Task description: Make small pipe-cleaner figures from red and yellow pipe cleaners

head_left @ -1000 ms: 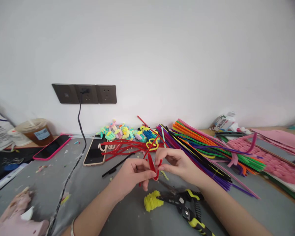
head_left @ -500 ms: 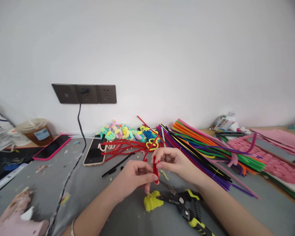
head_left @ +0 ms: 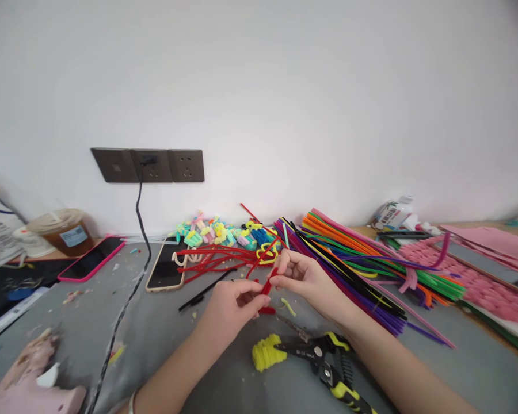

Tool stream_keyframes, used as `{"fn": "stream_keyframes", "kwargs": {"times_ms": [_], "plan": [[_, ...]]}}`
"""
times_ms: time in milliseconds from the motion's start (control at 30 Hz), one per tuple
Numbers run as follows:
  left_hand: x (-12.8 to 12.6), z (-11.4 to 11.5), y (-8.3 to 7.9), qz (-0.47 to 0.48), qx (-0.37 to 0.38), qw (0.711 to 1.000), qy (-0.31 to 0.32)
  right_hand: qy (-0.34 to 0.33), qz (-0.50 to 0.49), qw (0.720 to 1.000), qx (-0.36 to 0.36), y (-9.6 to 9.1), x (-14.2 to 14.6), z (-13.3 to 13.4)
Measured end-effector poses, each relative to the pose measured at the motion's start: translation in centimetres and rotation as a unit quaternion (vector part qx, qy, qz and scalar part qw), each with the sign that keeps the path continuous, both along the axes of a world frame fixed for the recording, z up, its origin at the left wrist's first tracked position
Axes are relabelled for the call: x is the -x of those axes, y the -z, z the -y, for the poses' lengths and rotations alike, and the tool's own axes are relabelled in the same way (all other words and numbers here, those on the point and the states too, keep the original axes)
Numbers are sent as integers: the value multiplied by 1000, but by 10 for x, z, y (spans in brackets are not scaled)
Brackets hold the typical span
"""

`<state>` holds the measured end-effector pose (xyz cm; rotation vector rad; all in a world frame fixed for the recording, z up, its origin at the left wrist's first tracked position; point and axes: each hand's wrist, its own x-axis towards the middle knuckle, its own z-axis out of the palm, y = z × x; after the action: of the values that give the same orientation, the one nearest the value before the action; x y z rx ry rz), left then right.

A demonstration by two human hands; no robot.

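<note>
Between the fingertips of both my hands is a short red pipe cleaner [head_left: 267, 286], folded and tilted up to the right. My left hand [head_left: 237, 302] pinches its lower end; my right hand [head_left: 296, 279] pinches the upper end. Another red bit shows just below my left fingertips. Wire-stripper pliers [head_left: 322, 356] with black and yellow handles lie on the grey table below my right hand. Their tip meets a coiled yellow pipe cleaner piece [head_left: 268, 352]. A small yellow-green scrap [head_left: 289, 306] lies beneath my right hand.
Red pipe cleaners [head_left: 220, 256] lie behind my hands, near small pastel pieces [head_left: 218, 231]. A large multicoloured bundle [head_left: 362, 264] spreads to the right. Two phones [head_left: 166, 267], a black cable [head_left: 125, 316] and a drink cup [head_left: 64, 233] are on the left.
The red pipe cleaner has gone from nearly upright to leaning up to the right. My right hand has risen slightly, and my left fingers have shifted a little left and up.
</note>
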<state>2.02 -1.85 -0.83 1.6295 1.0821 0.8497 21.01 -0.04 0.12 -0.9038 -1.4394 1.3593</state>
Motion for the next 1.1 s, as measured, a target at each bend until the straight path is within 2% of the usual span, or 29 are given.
{"fn": "stream_keyframes", "kwargs": {"times_ms": [133, 267, 433, 667, 767, 933, 1000, 1100], "plan": [[3, -1, 2, -40, -92, 995, -5, -5, -10, 1000, 0, 0, 0, -2], [6, -2, 1, -61, -137, 988, -19, -11, 2, 1000, 3, -1, -1, -3], [9, -5, -2, -52, -154, 986, -31, 8, 27, 1000, -6, -1, -2, -3], [12, -13, 8, -31, -153, 984, -82, 22, 114, 993, -30, 4, -3, -7], [14, -13, 8, -38, -143, 987, -68, 31, 198, 976, -84, 5, -4, -6], [15, -13, 3, -52, -128, 989, -56, 27, 329, 925, -189, 3, -5, -1], [15, -13, 1, -68, -133, 988, -49, 26, 364, 907, -210, 2, -5, 0], [16, -12, -1, -91, -168, 980, -49, 26, 379, 896, -232, 2, -5, 1]]}}
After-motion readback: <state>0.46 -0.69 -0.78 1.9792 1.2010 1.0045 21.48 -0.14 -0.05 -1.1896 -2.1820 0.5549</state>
